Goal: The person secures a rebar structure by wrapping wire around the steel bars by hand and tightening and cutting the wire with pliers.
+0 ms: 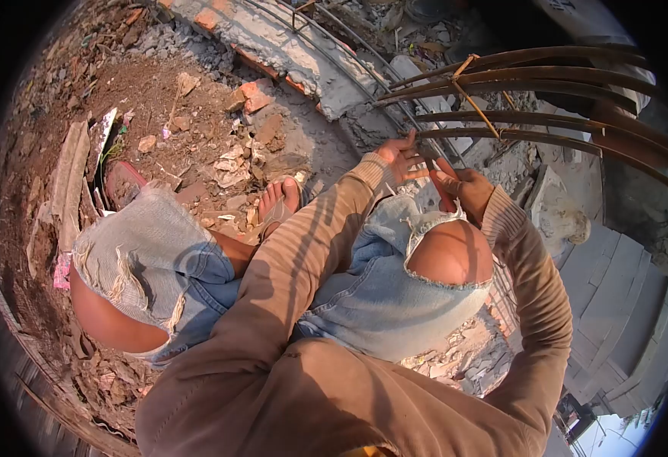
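Note:
My right hand (463, 189) is closed round red-handled pliers (445, 199) beside my bent right knee; their jaws are too small to make out. Just to the left, my left hand (402, 158) has its fingers stretched apart, close to the rebar ends. Nothing shows clearly in its palm. A cage of long rusty rebar (547, 119) runs off to the right above both hands. A square stirrup (477, 107) of thinner bar crosses it. Thinner steel rods (360, 57) pass behind the hands towards the top.
A broken concrete and brick edge (296, 61) runs across the top. Rubble and dirt (204, 122) cover the ground at left, with loose brick pieces (256, 97). Grey blocks or slabs (608, 297) lie at right. My sandalled foot (279, 202) rests between my knees.

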Demonstrator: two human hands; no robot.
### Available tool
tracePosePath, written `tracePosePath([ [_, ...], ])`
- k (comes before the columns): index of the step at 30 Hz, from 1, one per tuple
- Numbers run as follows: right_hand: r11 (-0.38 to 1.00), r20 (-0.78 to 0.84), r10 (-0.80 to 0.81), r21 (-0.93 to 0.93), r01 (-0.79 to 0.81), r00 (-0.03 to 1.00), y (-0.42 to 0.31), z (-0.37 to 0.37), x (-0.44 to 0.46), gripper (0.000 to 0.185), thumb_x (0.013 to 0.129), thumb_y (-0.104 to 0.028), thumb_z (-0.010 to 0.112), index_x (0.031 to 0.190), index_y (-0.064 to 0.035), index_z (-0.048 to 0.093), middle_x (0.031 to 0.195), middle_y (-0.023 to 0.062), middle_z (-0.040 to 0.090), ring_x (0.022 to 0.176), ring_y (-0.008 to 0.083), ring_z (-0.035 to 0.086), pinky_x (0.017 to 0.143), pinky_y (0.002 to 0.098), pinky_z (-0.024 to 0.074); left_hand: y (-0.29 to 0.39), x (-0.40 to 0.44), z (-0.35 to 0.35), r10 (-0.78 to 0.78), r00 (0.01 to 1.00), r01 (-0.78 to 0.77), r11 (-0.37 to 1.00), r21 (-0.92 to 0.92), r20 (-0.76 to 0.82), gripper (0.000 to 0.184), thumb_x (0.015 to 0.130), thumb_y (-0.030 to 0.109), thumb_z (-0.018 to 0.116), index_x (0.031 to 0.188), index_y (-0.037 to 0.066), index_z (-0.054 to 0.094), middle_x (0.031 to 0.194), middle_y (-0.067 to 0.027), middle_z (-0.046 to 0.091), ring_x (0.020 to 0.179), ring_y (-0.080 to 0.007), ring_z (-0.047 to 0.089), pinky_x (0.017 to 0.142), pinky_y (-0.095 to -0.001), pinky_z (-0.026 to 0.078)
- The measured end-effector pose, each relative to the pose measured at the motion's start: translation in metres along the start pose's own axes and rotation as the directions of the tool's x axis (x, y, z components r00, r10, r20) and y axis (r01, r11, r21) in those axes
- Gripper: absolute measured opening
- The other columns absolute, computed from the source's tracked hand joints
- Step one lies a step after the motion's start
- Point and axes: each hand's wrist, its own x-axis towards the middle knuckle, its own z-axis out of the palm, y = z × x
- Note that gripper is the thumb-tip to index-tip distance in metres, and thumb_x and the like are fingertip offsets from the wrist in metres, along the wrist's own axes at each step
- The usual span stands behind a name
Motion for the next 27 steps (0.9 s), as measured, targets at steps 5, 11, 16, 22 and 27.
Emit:
tracePosePath([
  [5, 0.995, 0.012, -0.1, -0.02, 0.1, 0.995, 0.046, 0.01, 0.019, 0.045, 0.1, -0.042, 0.053, 0.081, -0.0024, 0.062, 0.06, 0.002, 0.054, 0.054, 0.0117, 0.054, 0.048, 0.0252, 0.0394, -0.004, -0.005, 0.001, 0.017, 0.999, -0.017, 1.0, -0.013, 0.047, 0.027, 0.093, 0.039, 0.064, 0.103, 0.013, 0.065, 0.11, -0.0092, 0.066, 0.113, -0.029, 0.058, 0.096, -0.0553, 0.047],
  [11, 0.848, -0.332, -0.298, 0.338, 0.408, 0.895, 0.118, 0.061, 0.043, 0.038, 0.098, -0.026, 0.062, 0.125, 0.001, 0.056, 0.103, 0.0007, 0.062, 0.089, 0.0063, 0.056, 0.076, 0.0224, 0.0447, -0.006, -0.002, -0.002, 0.059, 0.981, -0.045, 0.996, -0.08, 0.182, 0.035, 0.094, 0.037, 0.063, 0.11, 0.007, 0.065, 0.112, -0.0127, 0.067, 0.114, -0.0301, 0.059, 0.093, -0.0521, 0.049],
  [16, 0.776, -0.429, -0.344, 0.371, 0.51, 0.835, 0.121, 0.082, 0.054, 0.038, 0.098, -0.026, 0.061, 0.125, 0.0009, 0.056, 0.103, 0.0018, 0.063, 0.089, 0.0077, 0.057, 0.076, 0.0233, 0.0454, -0.007, 0.001, -0.004, 0.097, 0.972, -0.079, 0.993, -0.091, 0.213, 0.036, 0.095, 0.036, 0.061, 0.112, 0.005, 0.064, 0.115, -0.0153, 0.066, 0.114, -0.0304, 0.059, 0.094, -0.0503, 0.049],
  [22, 0.721, -0.509, -0.355, 0.385, 0.576, 0.784, 0.121, 0.109, 0.064, 0.038, 0.098, -0.025, 0.06, 0.125, 0.0008, 0.055, 0.104, 0.0031, 0.063, 0.09, 0.0094, 0.058, 0.075, 0.0245, 0.0463, -0.008, 0.002, -0.005, 0.145, 0.979, -0.146, 0.989, -0.005, 0.142, 0.028, 0.097, 0.033, 0.059, 0.103, 0.006, 0.063, 0.106, -0.0143, 0.07, 0.104, -0.0281, 0.064, 0.086, -0.0439, 0.05],
  [27, 0.693, -0.54, -0.356, 0.395, 0.603, 0.763, 0.12, 0.115, 0.066, 0.038, 0.098, -0.025, 0.059, 0.125, 0.0007, 0.055, 0.104, 0.0042, 0.063, 0.09, 0.0108, 0.059, 0.075, 0.0254, 0.047, -0.001, 0.016, -0.012, 0.079, 0.991, -0.073, 0.995, -0.062, 0.104, 0.024, 0.096, 0.032, 0.061, 0.103, 0.01, 0.064, 0.101, -0.0138, 0.068, 0.104, -0.0309, 0.064, 0.094, -0.0503, 0.051],
])
